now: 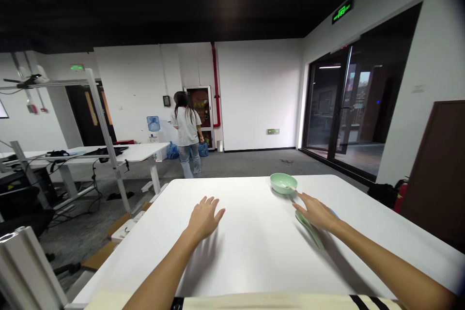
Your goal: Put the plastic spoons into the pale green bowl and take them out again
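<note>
My left hand [205,217] hovers above the left part of the white table [250,252], fingers spread, holding nothing. My right hand [315,210] reaches forward over the table's right half, thumb apart from the fingers. Just beyond its fingertips sits a light green bowl [280,181] near the far edge. A small pale piece [289,187] shows at the bowl's near side; I cannot tell what it is or whether a fingertip touches it. Under the right hand lies a green spoon-like utensil [311,231], partly covered. A blue thing [333,213] peeks out behind that hand, mostly hidden.
Another person [187,131] stands beyond the table, back turned, near blue water jugs [172,150]. To the left are a metal frame post [109,140], a white desk [141,151] with cables, and cardboard [100,255] on the floor. A brown panel [436,174] stands at right.
</note>
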`<state>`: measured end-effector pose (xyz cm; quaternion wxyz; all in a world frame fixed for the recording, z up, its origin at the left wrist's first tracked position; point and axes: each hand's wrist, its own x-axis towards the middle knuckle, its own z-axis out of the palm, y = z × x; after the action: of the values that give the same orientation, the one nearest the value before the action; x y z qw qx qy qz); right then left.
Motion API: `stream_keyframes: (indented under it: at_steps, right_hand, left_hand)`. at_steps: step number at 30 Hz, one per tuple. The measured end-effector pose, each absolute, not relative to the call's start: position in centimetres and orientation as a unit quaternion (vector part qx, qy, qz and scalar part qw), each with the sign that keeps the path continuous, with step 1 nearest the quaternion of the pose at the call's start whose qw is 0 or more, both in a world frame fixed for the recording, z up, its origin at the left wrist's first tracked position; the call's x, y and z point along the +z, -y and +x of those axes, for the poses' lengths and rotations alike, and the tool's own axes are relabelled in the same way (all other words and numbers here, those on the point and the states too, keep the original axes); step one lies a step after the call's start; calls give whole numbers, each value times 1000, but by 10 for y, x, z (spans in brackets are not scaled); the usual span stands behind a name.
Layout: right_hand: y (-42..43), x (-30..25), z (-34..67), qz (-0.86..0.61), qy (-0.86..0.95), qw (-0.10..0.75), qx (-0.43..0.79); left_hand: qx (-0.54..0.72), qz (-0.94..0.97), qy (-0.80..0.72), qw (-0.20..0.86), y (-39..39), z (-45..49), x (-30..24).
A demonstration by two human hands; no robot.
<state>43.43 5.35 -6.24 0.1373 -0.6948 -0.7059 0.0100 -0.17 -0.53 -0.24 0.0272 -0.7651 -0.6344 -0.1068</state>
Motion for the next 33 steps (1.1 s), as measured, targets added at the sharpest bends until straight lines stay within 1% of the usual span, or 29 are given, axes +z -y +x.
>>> stream_keyframes:
  at_steps: [8,13,18,26,33]
  right_hand:
    - [-53,-43,431,-690,704,162,38]
    - [-74,-21,431,-702,696,151,29]
    - [-108,-8,432,-724,677,131,12]
    - [-147,-20,433,-768,635,85,25]
    - [-162,-35,433,-773,628,83,44]
  left_hand:
    - [-107,-770,629,32,4,-2,-3]
    - [-122,-768,629,26,4,-3,-6]
    - [-112,-766,633,24,7,-2,-4]
    - [-118,-764,634,14,13,0,-1]
    - [-113,-770,628,17,14,1,0]
